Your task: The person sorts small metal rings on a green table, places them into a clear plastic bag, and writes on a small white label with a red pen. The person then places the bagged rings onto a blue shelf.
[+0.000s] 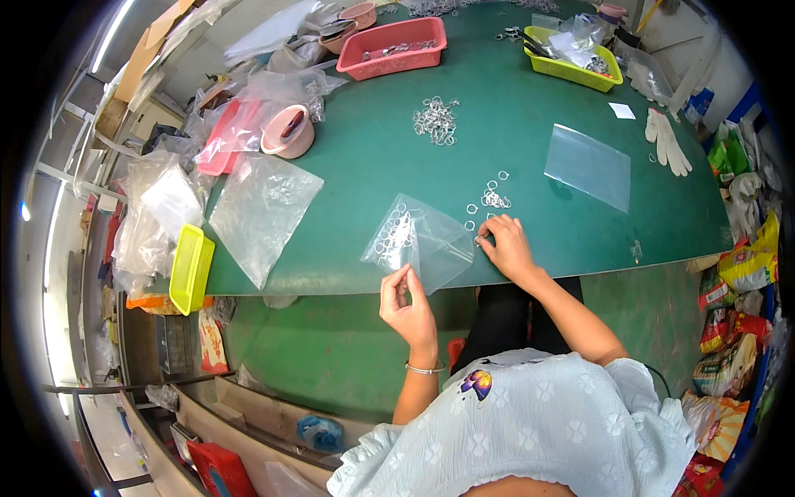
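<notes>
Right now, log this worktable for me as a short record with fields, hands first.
Left hand: pinching the near edge of a clear bag
Clear bag: silvery rings at its left part
Right hand: on the table beside loose rings; grip unclear
Larger pile: metal rings, farther back
Containers: red tray, yellow-green basket at the far side
Far right: white glove

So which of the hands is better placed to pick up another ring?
Probably the right hand: it is right beside the loose rings, while the left hand pinches the bag.
</notes>
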`<action>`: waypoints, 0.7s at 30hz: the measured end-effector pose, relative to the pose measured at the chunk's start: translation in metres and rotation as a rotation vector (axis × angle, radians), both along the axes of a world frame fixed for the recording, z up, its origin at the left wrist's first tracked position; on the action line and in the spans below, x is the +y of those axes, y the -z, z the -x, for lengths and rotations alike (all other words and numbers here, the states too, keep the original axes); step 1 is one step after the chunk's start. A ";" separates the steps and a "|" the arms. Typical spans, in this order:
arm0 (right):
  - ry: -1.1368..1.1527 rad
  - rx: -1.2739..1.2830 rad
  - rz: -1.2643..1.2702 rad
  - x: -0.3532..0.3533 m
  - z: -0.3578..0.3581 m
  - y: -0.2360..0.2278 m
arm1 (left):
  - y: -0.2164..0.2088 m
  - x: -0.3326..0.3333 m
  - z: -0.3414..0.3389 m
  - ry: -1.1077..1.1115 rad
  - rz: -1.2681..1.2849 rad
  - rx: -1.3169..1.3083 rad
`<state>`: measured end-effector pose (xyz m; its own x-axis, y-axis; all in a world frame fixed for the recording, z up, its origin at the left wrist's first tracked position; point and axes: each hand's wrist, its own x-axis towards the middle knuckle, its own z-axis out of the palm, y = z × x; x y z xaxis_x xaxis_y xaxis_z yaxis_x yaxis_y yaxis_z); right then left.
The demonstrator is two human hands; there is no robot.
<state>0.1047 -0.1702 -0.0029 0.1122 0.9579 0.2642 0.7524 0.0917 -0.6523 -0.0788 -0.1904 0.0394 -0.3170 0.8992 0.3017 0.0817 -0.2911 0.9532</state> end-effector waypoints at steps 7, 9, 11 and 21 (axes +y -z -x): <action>0.001 -0.134 -0.107 0.023 0.007 0.004 | 0.000 0.001 0.000 0.016 0.005 -0.009; 0.010 -0.154 -0.095 0.025 0.007 0.002 | -0.001 0.001 0.000 0.010 0.006 0.006; 0.014 -0.138 -0.091 0.024 0.007 -0.002 | 0.000 0.000 0.001 0.004 0.010 0.006; -0.166 0.316 -0.531 -0.022 0.037 -0.058 | 0.001 0.000 -0.003 0.022 0.025 -0.020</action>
<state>0.0675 -0.1922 0.0550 0.1239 0.7169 0.6861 0.4793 0.5622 -0.6740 -0.0760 -0.1903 0.0379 -0.3028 0.9132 0.2728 0.0564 -0.2685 0.9616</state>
